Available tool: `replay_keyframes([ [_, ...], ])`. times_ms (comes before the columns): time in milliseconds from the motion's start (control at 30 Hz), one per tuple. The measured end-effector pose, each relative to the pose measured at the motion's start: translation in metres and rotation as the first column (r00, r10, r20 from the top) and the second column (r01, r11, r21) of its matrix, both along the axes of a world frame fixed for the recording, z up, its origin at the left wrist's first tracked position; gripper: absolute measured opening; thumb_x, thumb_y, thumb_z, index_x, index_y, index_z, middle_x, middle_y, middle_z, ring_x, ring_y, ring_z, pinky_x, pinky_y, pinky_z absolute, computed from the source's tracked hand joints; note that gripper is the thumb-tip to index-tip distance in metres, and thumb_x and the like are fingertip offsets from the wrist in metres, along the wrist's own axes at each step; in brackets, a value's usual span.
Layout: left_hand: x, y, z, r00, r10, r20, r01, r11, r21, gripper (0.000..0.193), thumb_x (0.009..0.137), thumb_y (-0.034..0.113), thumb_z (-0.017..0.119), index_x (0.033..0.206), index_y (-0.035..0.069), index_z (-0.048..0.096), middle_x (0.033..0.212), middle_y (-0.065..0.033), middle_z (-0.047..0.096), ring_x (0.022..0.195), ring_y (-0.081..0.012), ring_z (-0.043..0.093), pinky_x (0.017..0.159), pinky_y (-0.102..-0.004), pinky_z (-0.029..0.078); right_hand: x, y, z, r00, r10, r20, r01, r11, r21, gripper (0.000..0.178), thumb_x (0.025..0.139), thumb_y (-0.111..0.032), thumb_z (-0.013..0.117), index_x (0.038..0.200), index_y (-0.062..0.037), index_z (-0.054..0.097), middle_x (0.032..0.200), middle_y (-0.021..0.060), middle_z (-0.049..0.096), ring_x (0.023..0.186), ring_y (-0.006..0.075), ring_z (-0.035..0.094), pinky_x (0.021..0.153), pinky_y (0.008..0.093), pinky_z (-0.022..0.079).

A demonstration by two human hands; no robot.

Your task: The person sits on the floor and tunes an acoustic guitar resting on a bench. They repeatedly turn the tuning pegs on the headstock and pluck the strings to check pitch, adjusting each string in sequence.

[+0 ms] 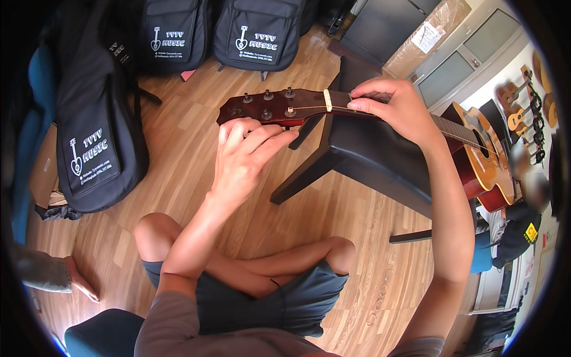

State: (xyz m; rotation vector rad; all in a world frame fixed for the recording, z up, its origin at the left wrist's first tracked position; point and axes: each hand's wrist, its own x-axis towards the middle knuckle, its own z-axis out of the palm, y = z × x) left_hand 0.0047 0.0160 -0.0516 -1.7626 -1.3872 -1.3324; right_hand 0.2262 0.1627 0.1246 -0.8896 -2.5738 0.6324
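Both hands at the head of a long, delicate guitar (474, 123)

We have the guitar reaching from centre to right, its dark red headstock (253, 108) pointing left and its neck passing over the black padded seat (380, 156); we cannot tell whether they touch.

Our left hand (247, 146) is half closed, fingers curled at the headstock's lower edge beside a tuning knob (287, 127); whether it grips the knob is hidden. Our right hand (395, 106) bends over the neck just past the pale nut (327, 100), thumb and fingers nearly together. A thin string (309, 107) runs to the thumb, but we cannot tell if it is pinched.

We expect a light, hollow body, a stiff neck and a slick finish that dents easily; the string should be springy and slippery. The neck offers the surest hold, the knobs only a fingertip grip.

Wood floor (184, 140) shows between the headstock and the dark gig bag (107, 143) to its left. The nearest hard edge is the seat's, just below the neck; our crossed legs (262, 262) sit well apart from the headstock.
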Motion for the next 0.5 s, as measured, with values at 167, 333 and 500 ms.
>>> replay_keyframes([
  [167,-0.001,0.002,-0.002,0.999,-0.027,0.039,0.026,0.999,0.043,0.033,0.074,0.014,0.09,0.105,0.017,0.08,0.099,0.0047,0.073,0.092,-0.02,0.06,0.087,-0.0364,0.045,-0.001,0.003,-0.001,1.0,-0.007,-0.003,0.007,0.999,-0.043,0.031,0.091,-0.025,0.084,0.105,0.002,0.078,0.093,0.0095,0.078,0.087,0.0156,0.073,0.081,0.0292,0.056],
  [333,0.003,0.004,-0.002,0.996,-0.043,0.076,0.036,0.996,0.08,0.034,0.074,0.013,0.091,0.106,0.015,0.079,0.099,0.0031,0.074,0.093,-0.0204,0.061,0.088,-0.0373,0.045,-0.004,0.003,0.008,0.999,-0.011,0.039,0.016,0.994,-0.113,0.032,0.092,-0.027,0.084,0.105,0.0014,0.078,0.092,0.0089,0.078,0.087,0.0145,0.073,0.08,0.029,0.056],
  [500,0.007,-0.002,0.005,0.987,-0.019,0.157,0.024,0.999,-0.031,0.042,0.076,0.011,0.09,0.115,0.013,0.076,0.102,0.0017,0.073,0.096,-0.023,0.062,0.091,-0.0399,0.046,0.002,0.005,0.016,0.995,-0.027,0.092,0.035,0.995,-0.093,0.028,0.092,-0.023,0.083,0.105,0.0009,0.079,0.094,0.0078,0.078,0.09,0.014,0.074,0.083,0.029,0.057],
])
